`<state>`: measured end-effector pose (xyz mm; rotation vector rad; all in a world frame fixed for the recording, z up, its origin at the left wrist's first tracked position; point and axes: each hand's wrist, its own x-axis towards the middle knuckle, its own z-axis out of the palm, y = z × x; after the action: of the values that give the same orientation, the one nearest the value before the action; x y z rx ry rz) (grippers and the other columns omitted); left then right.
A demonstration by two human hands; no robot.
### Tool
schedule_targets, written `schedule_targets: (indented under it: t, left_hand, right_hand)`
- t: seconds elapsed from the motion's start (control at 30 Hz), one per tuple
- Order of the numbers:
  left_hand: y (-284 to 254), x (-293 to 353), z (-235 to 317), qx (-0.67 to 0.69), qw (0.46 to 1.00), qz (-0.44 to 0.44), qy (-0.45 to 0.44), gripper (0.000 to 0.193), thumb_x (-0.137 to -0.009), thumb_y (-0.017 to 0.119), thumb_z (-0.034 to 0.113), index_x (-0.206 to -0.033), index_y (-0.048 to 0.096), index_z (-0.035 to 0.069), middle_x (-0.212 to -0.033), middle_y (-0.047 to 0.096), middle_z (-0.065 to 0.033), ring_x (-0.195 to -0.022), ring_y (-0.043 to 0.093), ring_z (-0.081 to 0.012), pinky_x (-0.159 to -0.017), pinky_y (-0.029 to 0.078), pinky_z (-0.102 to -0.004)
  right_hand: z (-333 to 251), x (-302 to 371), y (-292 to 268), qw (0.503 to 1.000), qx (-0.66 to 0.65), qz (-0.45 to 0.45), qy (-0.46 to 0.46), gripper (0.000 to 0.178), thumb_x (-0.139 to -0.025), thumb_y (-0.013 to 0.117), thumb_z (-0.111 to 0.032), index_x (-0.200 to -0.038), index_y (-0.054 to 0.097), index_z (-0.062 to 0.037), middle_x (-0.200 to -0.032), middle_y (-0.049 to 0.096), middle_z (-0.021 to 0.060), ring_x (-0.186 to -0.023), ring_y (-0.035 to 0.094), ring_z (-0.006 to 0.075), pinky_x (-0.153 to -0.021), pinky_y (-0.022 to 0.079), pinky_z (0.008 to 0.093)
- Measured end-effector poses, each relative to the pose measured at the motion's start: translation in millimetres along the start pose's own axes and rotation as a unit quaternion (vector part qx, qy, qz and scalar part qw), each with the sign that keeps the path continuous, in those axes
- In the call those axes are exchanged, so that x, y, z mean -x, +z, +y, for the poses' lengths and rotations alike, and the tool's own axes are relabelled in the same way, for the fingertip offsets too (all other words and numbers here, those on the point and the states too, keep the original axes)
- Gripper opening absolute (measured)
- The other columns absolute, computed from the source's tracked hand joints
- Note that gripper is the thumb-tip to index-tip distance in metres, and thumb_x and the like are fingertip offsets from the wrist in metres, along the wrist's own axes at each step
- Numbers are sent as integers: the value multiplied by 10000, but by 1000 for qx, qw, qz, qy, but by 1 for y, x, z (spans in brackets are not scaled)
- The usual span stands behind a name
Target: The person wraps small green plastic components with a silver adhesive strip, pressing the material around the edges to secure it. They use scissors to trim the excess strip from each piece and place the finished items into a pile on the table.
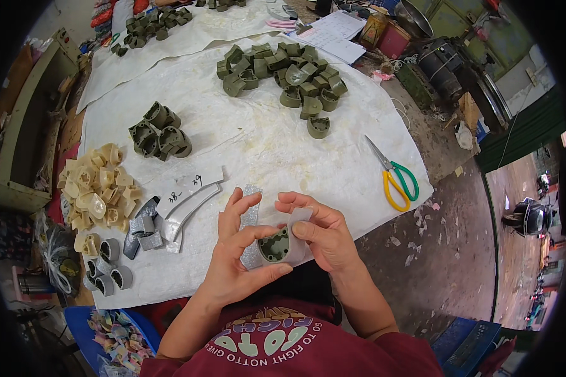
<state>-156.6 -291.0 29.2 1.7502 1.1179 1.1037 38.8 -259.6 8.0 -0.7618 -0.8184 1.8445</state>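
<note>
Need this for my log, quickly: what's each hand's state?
Left hand: closed, holding a hollow olive shoe heel.
Right hand: closed, pinching a pale gray strip.

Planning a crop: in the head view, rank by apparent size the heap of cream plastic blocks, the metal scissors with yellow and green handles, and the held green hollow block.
1. Cream heap
2. Scissors
3. Held green block

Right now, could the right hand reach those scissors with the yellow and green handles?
Probably yes, with a small stretch: the way over the white sheet to the scissors looks free. But the right hand's grip holds a pale strip.
</note>
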Motion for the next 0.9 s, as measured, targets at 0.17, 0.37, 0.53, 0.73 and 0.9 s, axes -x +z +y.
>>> schedule_targets:
  t: [0.17,0.37,0.53,0.73,0.9]
  left_hand:
    - [-1,-1,2,-26,999,-26,32,479,-661,851,251,-1093,672,142,-1468,335,-170,-1425,153,-427,-1113,174,-550]
    - [-7,-3,-9,-57,998,-14,13,483,-672,827,201,-1110,650,99,-1372,449,-160,-1337,374,-354,-1098,216,-528]
    - [-9,-7,-2,44,994,-29,-100,489,-660,808,146,-1097,615,42,-1028,619,-93,-971,597,-270,-963,384,-400]
    - [-8,-7,-4,-81,997,7,-16,504,-658,779,104,-1119,585,46,-999,621,-97,-932,596,-282,-899,426,-376]
    - [-7,-7,-9,-78,997,-5,18,541,-653,742,59,-1166,571,32,-1036,627,-120,-968,609,-255,-867,457,-347]
  right_hand:
    - [-7,3,-3,995,-34,-18,87,312,-833,633,-27,-1141,629,27,-1159,626,125,-1082,592,178,-941,476,330]
    - [-8,4,-10,994,88,-63,-1,202,-814,704,-38,-1012,669,-20,-1089,625,55,-968,576,120,-843,462,274]
    - [0,12,4,929,316,-20,-191,165,-751,772,-74,-886,678,-57,-1147,590,84,-1051,546,170,-891,430,306]
    - [-11,13,17,907,397,5,-142,159,-708,782,-46,-840,699,-74,-1212,552,106,-1136,500,198,-979,380,351]
    - [-13,13,18,886,437,11,-158,144,-695,794,-87,-802,697,-89,-1192,565,70,-1174,455,241,-991,359,365]
